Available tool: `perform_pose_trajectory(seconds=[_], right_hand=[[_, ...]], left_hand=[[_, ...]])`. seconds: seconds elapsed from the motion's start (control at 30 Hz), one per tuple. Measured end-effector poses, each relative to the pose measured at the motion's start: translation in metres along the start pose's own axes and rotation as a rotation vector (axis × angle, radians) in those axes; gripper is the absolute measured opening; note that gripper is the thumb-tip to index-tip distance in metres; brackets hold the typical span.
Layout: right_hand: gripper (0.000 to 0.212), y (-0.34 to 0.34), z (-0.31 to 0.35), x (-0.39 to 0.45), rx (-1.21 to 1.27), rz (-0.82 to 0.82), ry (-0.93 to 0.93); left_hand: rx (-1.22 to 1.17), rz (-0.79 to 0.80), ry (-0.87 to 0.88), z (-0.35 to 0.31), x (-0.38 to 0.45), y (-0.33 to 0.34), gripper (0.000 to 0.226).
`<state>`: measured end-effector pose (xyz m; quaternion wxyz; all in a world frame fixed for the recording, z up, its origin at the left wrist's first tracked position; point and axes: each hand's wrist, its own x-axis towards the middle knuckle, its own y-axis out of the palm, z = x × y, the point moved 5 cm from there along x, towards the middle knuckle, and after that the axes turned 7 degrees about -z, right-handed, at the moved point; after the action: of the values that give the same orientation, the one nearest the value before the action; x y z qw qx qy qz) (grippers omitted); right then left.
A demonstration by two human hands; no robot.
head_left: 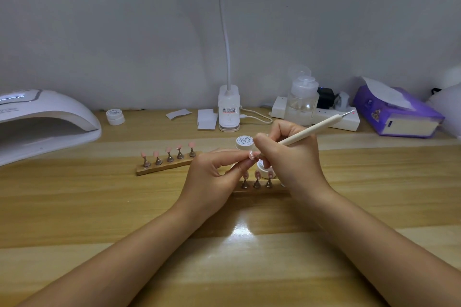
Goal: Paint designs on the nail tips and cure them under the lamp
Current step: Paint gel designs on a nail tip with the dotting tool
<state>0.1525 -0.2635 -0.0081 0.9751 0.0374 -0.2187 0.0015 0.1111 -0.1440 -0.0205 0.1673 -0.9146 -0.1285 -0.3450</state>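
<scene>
My left hand (214, 177) pinches a pink nail tip (251, 155) between thumb and fingers above the table's middle. Gripped in my right hand (289, 157) is a cream dotting pen (314, 129), its working end down at that nail tip and hidden by my fingers. Beneath my hands lies a wooden holder (259, 188) with three pink tips on metal stands, partly hidden. A second wooden holder (164, 166) to the left carries several plain pink tips. The white curing lamp (42, 122) stands at the far left, its opening facing right.
A small white gel pot lid (244, 142) sits tilted behind my fingers, and an open pot (265, 169) sits under my right hand. Another pot (115, 117), a desk-lamp base (229, 109), white pads (206, 119), a pump bottle (301, 99), a power strip (331, 119) and a purple tissue box (396, 112) line the back.
</scene>
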Motion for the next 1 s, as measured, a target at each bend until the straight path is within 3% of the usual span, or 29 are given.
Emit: perform_pose_trajectory(seconds=[0.4, 0.5, 0.57, 0.7, 0.87, 1.0], right_hand=[[0.038, -0.004, 0.012, 0.004, 0.159, -0.053, 0.040], [0.048, -0.009, 0.010, 0.007, 0.081, -0.063, 0.045], [0.043, -0.010, 0.011, 0.008, 0.055, -0.053, 0.007], [0.014, -0.007, 0.019, 0.007, -0.179, 0.085, -0.241], [0.027, -0.004, 0.016, 0.000, -0.289, 0.329, -0.266], [0.026, -0.003, 0.013, -0.002, -0.321, 0.362, -0.270]], left_hand=[[0.038, -0.022, -0.058, 0.002, 0.000, -0.001, 0.022], [0.051, -0.010, -0.065, 0.001, -0.001, -0.001, 0.021], [0.051, -0.011, -0.074, 0.002, -0.001, -0.002, 0.022], [0.022, -0.018, -0.101, 0.002, -0.001, -0.003, 0.024], [-0.008, -0.008, -0.120, 0.003, 0.000, -0.004, 0.028], [-0.031, -0.009, -0.136, 0.003, -0.001, -0.005, 0.028]])
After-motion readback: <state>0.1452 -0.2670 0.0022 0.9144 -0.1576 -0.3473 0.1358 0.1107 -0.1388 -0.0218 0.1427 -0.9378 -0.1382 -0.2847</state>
